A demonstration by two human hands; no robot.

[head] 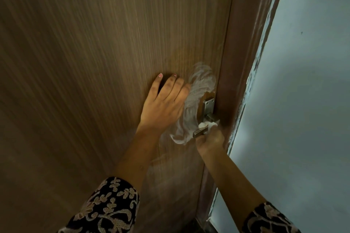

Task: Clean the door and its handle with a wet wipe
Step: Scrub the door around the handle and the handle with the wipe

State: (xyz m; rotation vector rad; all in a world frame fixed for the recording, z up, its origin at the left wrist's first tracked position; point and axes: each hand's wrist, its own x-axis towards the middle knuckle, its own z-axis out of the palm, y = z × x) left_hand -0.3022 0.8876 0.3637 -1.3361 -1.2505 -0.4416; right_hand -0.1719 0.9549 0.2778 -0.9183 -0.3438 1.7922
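A brown wood-grain door point(94, 53) fills most of the view. Its metal lever handle point(199, 133) and back plate point(208, 104) sit near the right edge. My left hand point(163, 106) lies flat on the door just left of the handle, fingers apart, holding nothing. My right hand point(210, 142) is closed around the lever from below, with a bunched bit of the white wet wipe point(192, 104) in its fingers. The rest of the wipe is a motion-blurred streak running up the door between my left hand and the back plate.
A darker brown door frame point(246, 53) runs along the door's right edge. Beyond it is a pale blue-grey wall point(306, 100) with chipped paint where it meets the frame. Patterned dark sleeves cover both forearms at the bottom.
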